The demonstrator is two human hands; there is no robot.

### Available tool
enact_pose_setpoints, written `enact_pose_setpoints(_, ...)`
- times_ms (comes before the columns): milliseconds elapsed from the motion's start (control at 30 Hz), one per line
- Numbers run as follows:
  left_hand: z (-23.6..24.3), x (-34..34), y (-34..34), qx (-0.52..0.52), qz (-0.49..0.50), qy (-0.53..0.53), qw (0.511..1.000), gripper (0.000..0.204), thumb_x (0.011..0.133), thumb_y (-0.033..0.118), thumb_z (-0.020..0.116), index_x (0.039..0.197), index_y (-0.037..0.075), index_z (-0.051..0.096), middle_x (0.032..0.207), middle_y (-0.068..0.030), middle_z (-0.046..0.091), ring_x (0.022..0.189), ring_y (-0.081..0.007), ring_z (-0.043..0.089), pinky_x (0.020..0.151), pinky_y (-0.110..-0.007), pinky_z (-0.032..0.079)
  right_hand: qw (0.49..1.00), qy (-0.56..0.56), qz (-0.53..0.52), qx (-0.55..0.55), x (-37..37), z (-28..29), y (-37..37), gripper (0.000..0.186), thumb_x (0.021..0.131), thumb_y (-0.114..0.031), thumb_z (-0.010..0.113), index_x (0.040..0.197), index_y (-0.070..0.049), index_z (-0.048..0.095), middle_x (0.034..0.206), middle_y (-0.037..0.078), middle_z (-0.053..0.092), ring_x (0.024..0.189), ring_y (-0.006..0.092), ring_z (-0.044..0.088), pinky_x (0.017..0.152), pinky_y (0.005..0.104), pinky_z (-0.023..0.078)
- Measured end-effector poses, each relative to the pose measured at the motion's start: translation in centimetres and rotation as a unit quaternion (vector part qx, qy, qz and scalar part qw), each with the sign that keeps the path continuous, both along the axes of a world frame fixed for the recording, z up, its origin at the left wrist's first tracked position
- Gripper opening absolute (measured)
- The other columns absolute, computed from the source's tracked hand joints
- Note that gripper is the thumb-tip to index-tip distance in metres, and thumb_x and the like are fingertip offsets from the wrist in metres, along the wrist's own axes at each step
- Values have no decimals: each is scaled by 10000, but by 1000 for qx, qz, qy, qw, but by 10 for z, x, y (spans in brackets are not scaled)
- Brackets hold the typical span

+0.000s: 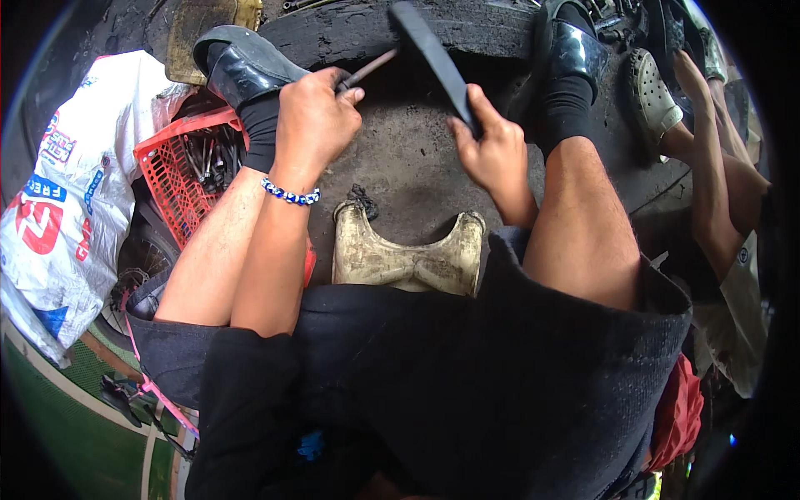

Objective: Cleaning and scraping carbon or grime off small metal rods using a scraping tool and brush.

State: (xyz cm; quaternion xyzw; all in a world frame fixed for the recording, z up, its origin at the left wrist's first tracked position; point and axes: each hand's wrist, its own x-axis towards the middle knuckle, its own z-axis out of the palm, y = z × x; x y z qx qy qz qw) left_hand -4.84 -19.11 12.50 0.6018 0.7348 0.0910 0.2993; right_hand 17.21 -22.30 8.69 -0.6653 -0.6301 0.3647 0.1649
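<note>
My left hand (pixel 317 117), with a blue and white beaded bracelet at its wrist, is closed around the grip end of a thin brownish metal rod (pixel 371 68). The rod slants up to the right, its far end close to the edge of a long flat dark-grey blade-like bar (pixel 433 62). That bar is gripped at its lower end by my right hand (pixel 496 150), thumb along it, and leans up to the left. Whether rod and bar touch, I cannot tell. Both hands are between my knees, short of a big black worn curved block (pixel 333 35).
A red plastic basket (pixel 173 193) of metal tools stands by my left leg, beside a white printed sack (pixel 71 167). Below my hands is a dirty cream-coloured plastic piece (pixel 408 260). Another person's leg and pale clog (pixel 654 96) are at the right.
</note>
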Motion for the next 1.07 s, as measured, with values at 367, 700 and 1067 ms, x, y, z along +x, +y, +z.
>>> enact_pose_setpoints(367, -1, 1, -6, 21, -3, -25, 999, 128, 748, 84, 692, 826, -15, 672, 677, -255, 594, 696, -396, 630, 606, -412, 501, 987, 100, 66, 106, -7, 3, -22, 420, 787, -224, 692, 1176, -112, 581, 723, 204, 640, 670, 379, 647, 594, 439, 517)
enact_pose_setpoints(700, -3, -2, -6, -2, 19, -26, 999, 132, 747, 92, 701, 801, -20, 657, 685, -252, 598, 709, -400, 630, 620, -420, 498, 997, 61, 47, 3, -6, 6, 0, 447, 777, -186, 708, 1194, -82, 589, 807, 221, 649, 758, 373, 661, 667, 410, 518)
enact_pose_setpoints(1067, -4, -6, -6, 1, 5, -19, 1000, 176, 750, 104, 704, 894, 3, 694, 720, -237, 626, 732, -381, 648, 657, -388, 518, 1000, -29, -7, -11, 0, -12, 9, 461, 770, -194, 718, 1196, -57, 605, 823, 217, 667, 747, 313, 695, 640, 375, 542)
